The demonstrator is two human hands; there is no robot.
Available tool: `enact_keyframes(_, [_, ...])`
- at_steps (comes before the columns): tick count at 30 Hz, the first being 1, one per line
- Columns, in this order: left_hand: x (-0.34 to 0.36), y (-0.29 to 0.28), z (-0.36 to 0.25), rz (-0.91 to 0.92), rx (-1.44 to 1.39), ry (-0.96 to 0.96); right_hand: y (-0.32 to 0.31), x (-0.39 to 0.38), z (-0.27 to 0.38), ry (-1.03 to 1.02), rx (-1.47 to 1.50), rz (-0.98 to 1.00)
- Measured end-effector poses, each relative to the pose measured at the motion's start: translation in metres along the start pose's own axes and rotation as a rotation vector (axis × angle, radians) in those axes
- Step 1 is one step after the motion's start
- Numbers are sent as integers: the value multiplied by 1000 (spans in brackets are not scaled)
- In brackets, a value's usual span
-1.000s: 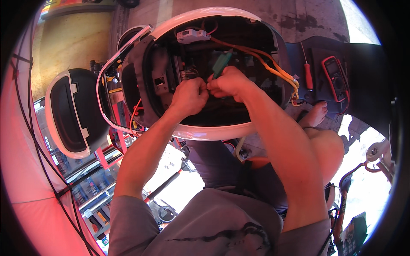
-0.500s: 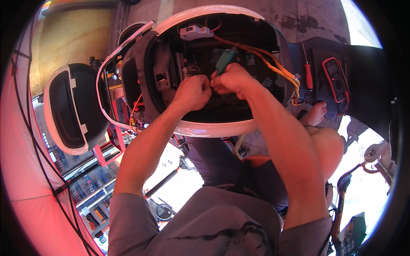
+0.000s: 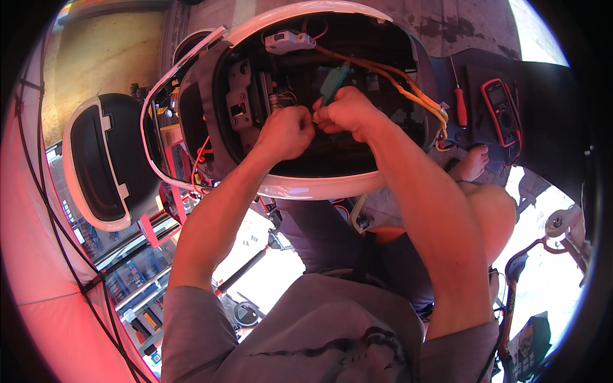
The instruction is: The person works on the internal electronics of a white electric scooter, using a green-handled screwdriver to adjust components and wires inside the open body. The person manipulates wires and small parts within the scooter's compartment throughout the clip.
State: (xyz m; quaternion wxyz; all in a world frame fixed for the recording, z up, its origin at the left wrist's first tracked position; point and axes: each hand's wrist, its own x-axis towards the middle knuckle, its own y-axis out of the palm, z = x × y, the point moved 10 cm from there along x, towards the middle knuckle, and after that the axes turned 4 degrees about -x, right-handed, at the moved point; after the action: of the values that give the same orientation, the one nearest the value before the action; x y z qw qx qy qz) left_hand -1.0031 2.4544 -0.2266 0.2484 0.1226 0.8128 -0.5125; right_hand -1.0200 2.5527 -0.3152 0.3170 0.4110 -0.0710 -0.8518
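Both my hands are inside the dark oval opening of a white-rimmed vehicle body (image 3: pixel 319 187). My left hand (image 3: pixel 287 133) is closed in a pinch, its fingertips hiding what is between them. Right against it, my right hand (image 3: pixel 350 115) grips a green-handled tool (image 3: pixel 334 83) whose handle sticks up past the fingers; its working end is hidden. Thin wires (image 3: pixel 286 98) run by a metal bracket just beyond my left hand. A white circuit breaker (image 3: pixel 290 42) lies near the far rim, with thick orange cables (image 3: pixel 408 96) leading from it to the right side.
A red screwdriver (image 3: pixel 460 105) and a red-edged multimeter (image 3: pixel 501 113) lie on the black surface at right. A black-and-white lid-like panel (image 3: pixel 105 166) is at left. My bare foot (image 3: pixel 474 163) is near the body's right end.
The view has shifted slightly, so the body sits a little higher in it. My hands stay together, and the green-handled tool keeps nearly the same tilt.
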Motion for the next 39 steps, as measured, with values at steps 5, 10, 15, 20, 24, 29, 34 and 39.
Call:
enact_keyframes(5, [-3,0,2,9,11,-17,4,0,-4,12,3,18])
enact_keyframes(10, [-3,0,1,7,14,-53,3,1,-5,34,12,13])
enact_keyframes(15, [-2,-1,3,-35,16,-40,3,2,-7,52,28,14])
enact_keyframes(20, [-3,-3,8,-28,-25,-90,5,0,-6,54,34,24])
enact_keyframes(24, [-3,-4,6,-17,-30,-68,6,-1,-4,45,-7,29])
enact_keyframes(29, [1,-1,9,14,-42,-75,1,-1,1,1,-24,1])
enact_keyframes(34, [1,0,6,41,-37,-83,1,-2,2,-14,-24,6])
enact_keyframes(39, [-2,-8,4,-41,-74,-40,7,-7,3,-39,-8,51])
